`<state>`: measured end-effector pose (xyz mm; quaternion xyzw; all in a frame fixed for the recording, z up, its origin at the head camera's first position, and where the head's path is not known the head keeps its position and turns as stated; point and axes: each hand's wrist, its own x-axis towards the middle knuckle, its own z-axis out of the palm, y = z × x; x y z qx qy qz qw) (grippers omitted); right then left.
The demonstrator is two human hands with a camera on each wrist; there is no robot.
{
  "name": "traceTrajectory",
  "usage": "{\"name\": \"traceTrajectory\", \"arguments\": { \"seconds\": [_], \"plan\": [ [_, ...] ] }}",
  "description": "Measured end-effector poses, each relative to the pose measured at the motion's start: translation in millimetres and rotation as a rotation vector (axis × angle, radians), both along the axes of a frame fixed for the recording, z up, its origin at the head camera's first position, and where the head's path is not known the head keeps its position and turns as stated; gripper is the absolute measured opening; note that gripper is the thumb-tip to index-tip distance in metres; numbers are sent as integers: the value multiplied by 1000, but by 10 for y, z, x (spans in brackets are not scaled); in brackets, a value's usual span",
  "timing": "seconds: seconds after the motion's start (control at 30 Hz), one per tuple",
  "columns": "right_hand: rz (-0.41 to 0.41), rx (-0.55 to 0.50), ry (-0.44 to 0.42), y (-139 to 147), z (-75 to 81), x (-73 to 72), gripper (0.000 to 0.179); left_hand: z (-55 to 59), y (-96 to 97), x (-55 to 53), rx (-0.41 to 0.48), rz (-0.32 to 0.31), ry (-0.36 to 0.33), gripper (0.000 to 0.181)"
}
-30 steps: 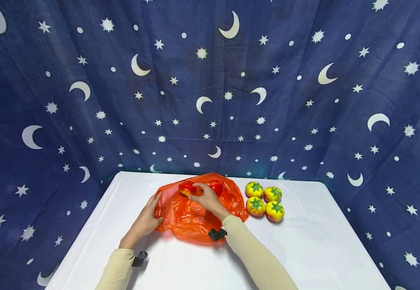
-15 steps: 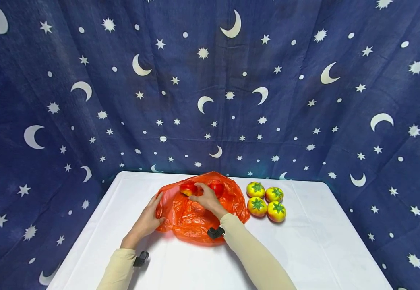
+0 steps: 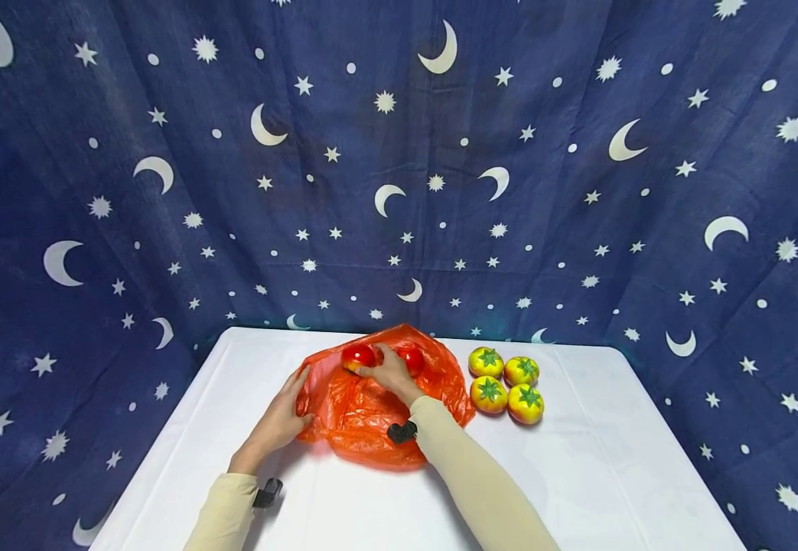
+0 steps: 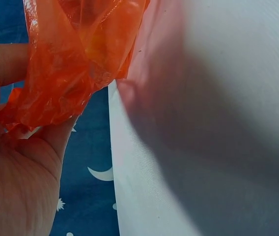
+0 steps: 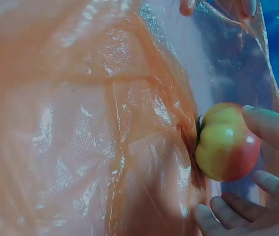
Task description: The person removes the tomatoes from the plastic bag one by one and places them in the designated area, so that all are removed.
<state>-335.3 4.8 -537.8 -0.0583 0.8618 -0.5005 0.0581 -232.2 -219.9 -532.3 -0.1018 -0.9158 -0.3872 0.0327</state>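
An orange-red plastic bag [image 3: 364,417] lies spread at the table's far middle. My left hand [image 3: 278,413] grips its left edge; in the left wrist view the crumpled film [image 4: 61,73] passes between thumb and fingers. Inside the bag's mouth sits a red and yellow tomato [image 3: 357,357], tilted with its green stem to one side in the right wrist view. My right hand [image 3: 395,375] is right beside this tomato, thumb [image 5: 262,120] at its edge and fingers spread loosely apart. Another red tomato [image 3: 411,360] lies in the bag behind the right hand.
Several yellow-red tomatoes [image 3: 488,394] with green leafy tops stand grouped just right of the bag. All rest on a white-covered table [image 3: 591,444]. A dark blue curtain [image 3: 343,191] with moons and stars hangs along the far edge and sides.
The right fingers have loosened from the tomato and shifted slightly, and more of its red surface shows. My left hand stays at the bag's edge.
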Motion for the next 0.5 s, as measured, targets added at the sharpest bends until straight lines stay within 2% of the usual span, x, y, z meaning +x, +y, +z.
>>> {"name": "traceTrajectory", "arguments": {
  "seconds": [0.2,0.5],
  "plan": [
    [-27,-21,-20,-61,-59,-3,72,-18,10,21,-3,-1,20,94],
    [-42,1,22,-103,-80,-53,59,10,15,14,10,0,44,95]
  ]
}}
